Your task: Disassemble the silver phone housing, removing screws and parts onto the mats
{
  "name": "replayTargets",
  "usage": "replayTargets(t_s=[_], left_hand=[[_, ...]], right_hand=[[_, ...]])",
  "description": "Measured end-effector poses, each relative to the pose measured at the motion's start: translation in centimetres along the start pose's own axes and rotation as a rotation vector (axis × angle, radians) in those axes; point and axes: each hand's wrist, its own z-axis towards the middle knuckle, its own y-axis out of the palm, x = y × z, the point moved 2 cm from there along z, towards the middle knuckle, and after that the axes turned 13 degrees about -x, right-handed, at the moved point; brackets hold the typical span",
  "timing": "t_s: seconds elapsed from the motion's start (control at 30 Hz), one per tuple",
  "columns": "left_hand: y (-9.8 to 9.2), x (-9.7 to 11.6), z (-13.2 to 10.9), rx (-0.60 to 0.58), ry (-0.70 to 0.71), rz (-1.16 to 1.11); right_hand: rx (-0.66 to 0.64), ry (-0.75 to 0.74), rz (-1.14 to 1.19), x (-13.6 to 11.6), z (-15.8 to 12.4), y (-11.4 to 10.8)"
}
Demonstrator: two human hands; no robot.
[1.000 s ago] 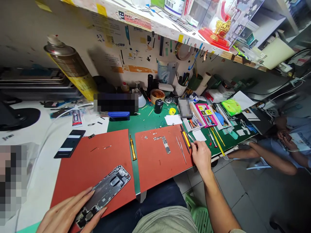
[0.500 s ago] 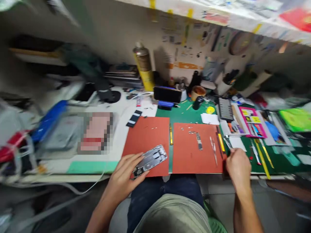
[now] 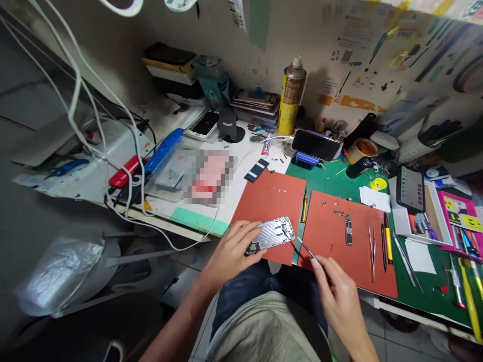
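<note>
My left hand (image 3: 236,246) grips a silver phone housing (image 3: 277,232) by its near left end, thumb below and fingers over the top. The housing's inside faces up, bare and ribbed, tilted over the left red mat (image 3: 277,193). In my right hand (image 3: 337,286) is a slim dark tool (image 3: 306,247) with a pale tip, pinched between thumb and fingers. Its tip points at the housing's right end and stands just apart from it. On the right red mat (image 3: 324,231) lie a narrow logic board (image 3: 348,231), tweezers (image 3: 372,254) and tiny parts.
A gold screwdriver (image 3: 304,206) lies between the mats. Behind stand a phone on a blue stand (image 3: 315,146) and a yellow spray can (image 3: 292,95). White cables (image 3: 130,171) hang at the left. Several hand tools, including a yellow one (image 3: 470,301), lie at the right edge.
My right hand has come left from the right mat's edge to near the housing, now with the slim tool showing. The view has swung left. My left hand keeps its hold.
</note>
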Motion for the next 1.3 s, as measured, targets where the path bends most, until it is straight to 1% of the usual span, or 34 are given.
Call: replayTargets(t_s=[0.07,0.17,0.27,0.43,0.57,1.07,1.17,1.3], left_hand=[[0.2,-0.1,-0.1,0.001,-0.002,0.012],[0.2,-0.2,-0.2,0.004,0.008,0.034],[0.2,-0.1,-0.2,0.0,0.022,0.056],[0.1,0.0,-0.1,0.026,0.043,0.075],[0.2,-0.1,-0.2,0.043,0.062,0.073],[0.3,0.2,-0.4,0.14,0.113,0.043],[0.4,0.1,-0.5,0.138,0.109,0.043],[0.4,0.1,-0.6,0.14,0.11,0.041]], right_hand=[[-0.01,-0.042,-0.024,-0.8,0.6,1.5],[0.006,-0.064,-0.095,-1.0,1.1,2.3],[0.026,-0.095,-0.183,-0.9,1.3,2.1],[0.11,-0.137,-0.354,-1.0,1.2,1.2],[0.114,-0.128,-0.444,-1.3,1.4,0.6],[0.116,-0.146,-0.492,-2.8,1.9,0.5],[0.108,-0.134,-0.464,-2.8,1.9,0.4],[0.073,-0.093,-0.368,-2.2,2.1,0.2]])
